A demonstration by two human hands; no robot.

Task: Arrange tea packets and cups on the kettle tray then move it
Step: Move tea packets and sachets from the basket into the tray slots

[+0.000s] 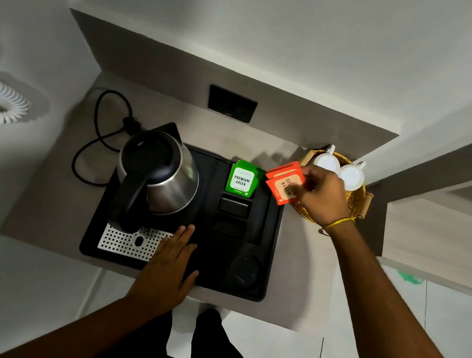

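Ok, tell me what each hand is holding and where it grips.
The right hand pinches the orange tea packets by their right edge. The left hand lies flat on the black tray, holding nothing.

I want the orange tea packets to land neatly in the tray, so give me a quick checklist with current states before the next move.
1. Right hand grips the orange packets: ok.
2. Green packets already seated in the tray's rear slot: ok.
3. Slot in front of them free: ok, looks empty.
4. Left hand flat on the tray, steadying it: ok.
5. Cups on the tray: not ok, both in the wicker basket.
6. Number of orange packets held: cannot tell.
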